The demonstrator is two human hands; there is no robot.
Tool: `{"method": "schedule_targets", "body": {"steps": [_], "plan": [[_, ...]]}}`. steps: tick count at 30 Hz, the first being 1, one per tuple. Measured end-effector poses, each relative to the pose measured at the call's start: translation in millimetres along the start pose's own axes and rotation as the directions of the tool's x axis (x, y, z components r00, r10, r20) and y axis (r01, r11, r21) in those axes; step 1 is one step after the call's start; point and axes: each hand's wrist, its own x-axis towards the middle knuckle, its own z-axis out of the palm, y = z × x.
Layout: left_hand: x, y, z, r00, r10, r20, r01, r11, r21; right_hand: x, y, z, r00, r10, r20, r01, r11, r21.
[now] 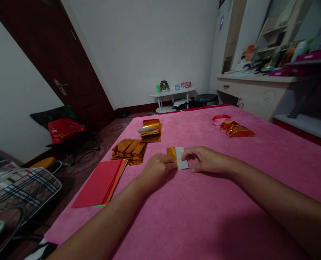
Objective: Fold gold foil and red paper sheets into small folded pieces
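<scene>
A left hand (159,167) rests its fingers at the near left edge of a small gold-and-white paper (177,157); whether its grip is clamped cannot be told. The right hand (203,159), thumb and forefinger apart, reaches the paper's right side, with folded gold papers (130,149) left of the left grip.

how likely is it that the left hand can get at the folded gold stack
Likely yes: the folded gold stack lies just left of the left hand, with only pink cloth between, though that hand is at the small paper.
</scene>
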Motion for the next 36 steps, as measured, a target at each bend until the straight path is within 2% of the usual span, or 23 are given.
{"method": "schedule_targets", "body": {"steps": [7,13,17,22,29,36], "plan": [[-6,20,1.0,0.996,-0.057,0.063,0.051,0.995,0.084,4,4,7,0.99,-0.081,-0.113,0.077,0.996,-0.038],[-5,24,-0.4,0.994,-0.099,0.043,0.1,0.995,-0.011,6,7,10,0.971,-0.157,-0.178,0.142,0.985,-0.095],[-6,22,4.3,0.992,-0.127,-0.009,0.126,0.986,-0.113,7,7,14,0.962,-0.126,-0.241,0.095,0.986,-0.134],[-9,24,5.8,0.983,-0.178,-0.039,0.164,0.956,-0.241,11,3,21,0.956,-0.021,-0.293,-0.039,0.98,-0.196],[-10,25,4.0,0.971,-0.23,-0.07,0.199,0.933,-0.3,13,-3,26,0.932,0.085,-0.352,-0.179,0.953,-0.245],[-11,24,6.6,0.966,-0.253,-0.059,0.217,0.909,-0.355,16,-2,28,0.933,0.1,-0.344,-0.205,0.937,-0.282]]}}
